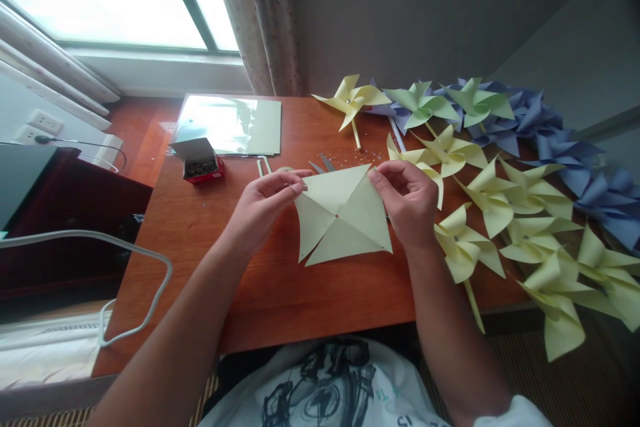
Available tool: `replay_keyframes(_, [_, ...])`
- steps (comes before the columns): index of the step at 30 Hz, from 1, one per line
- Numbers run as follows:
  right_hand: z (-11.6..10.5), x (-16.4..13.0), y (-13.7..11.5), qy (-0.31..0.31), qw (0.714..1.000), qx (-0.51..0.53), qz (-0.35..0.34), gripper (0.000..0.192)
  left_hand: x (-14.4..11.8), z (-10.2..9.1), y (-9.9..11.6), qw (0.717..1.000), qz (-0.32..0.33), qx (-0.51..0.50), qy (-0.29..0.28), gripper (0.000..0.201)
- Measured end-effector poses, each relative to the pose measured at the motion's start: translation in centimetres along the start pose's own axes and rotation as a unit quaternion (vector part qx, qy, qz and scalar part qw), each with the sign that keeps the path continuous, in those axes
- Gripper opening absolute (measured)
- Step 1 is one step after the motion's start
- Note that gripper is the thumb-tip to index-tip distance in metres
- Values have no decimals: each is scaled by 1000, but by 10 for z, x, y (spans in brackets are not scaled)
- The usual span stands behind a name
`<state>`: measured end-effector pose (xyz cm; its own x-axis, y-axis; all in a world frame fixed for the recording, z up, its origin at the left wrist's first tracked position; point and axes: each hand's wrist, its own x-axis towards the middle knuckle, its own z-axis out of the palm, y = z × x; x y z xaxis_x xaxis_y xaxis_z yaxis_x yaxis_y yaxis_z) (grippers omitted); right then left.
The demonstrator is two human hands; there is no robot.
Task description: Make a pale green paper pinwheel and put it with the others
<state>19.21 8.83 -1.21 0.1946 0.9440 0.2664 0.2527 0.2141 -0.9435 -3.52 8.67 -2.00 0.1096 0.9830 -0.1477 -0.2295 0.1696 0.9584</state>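
Paper (346, 232) spans the gap between both hands (409, 199), each seemingly pinching one far corner.

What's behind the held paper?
Scissor blades show past the far edge of the paper, over the table. Whatever lies directly behind the sheet is covered.

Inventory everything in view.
Paper square: one, yellowish, centre
Pinwheels: many, yellow, green, blue, right
Open box: one, red, left
Paper stack: one, yellowish, back left
Sticks: two, pale, back
Scissors: one, grey, behind square
Scraps: many, mixed, behind square
Table: one, brown, centre
Window: one, white, upper left
Curtains: two, pale, beside window
Sockets: two, white, left
Cables: several, white, black, left
Shirt: one, white, bottom
Left hand: one, on square
Right hand: one, on square
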Motion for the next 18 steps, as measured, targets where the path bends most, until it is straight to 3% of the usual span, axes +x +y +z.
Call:
replay_keyframes(3, [1,1,1,8,1000,22,6,14,1,0,-3,1000,0,-4,8,10])
replay_keyframes(7, [0,4,7,-29,996,74,33,16,1,1,-3,999,-2,-24,38,13])
replay_keyframes(12, [-2,8,12,-73,981,126,128,32,0,5,4,995,2,-59,74,16])
replay_keyframes(18, [-5,5,4,-267,912,188,249,33,-1,7,6,994,9,-77,72,14])
